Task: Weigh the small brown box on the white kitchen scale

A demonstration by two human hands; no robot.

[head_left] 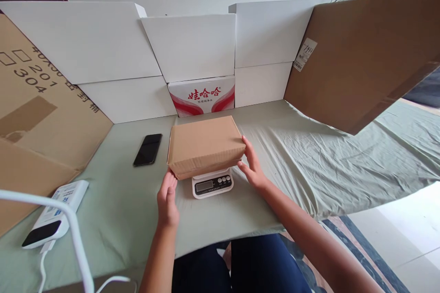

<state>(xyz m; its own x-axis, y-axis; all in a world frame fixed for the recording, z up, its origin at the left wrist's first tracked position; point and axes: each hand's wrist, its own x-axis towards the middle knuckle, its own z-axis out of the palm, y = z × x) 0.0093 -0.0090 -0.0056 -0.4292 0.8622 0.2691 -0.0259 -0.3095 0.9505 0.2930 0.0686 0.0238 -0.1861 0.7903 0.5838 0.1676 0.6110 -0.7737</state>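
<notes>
Two bare hands hold a brown cardboard box (206, 139) between them, at the middle of a cloth-covered surface (113, 192). The left hand (167, 199) has its fingertips against the near left corner, thumb apart; the right hand (253, 169) pinches the near right corner, thumb low and fingers along the side. How firmly they press cannot be told. The box is closed, so its contents are hidden. It covers the back of a white scale (213, 187), whose dark display and buttons stick out toward the person; whether the box rests its weight there is unclear.

Left of the box lies a black phone (147, 149). Nearer the person, at far left, is a white device (58, 213) with a cable plugged in.

Behind, five plain white boxes (85, 39) form a wall, with a red-and-white carton (202, 96) in the lower middle. A large brown carton (34, 114), printed 201 and 304, stands at left; a labelled carton (364, 55) stands at right. What any of them holds cannot be seen.
</notes>
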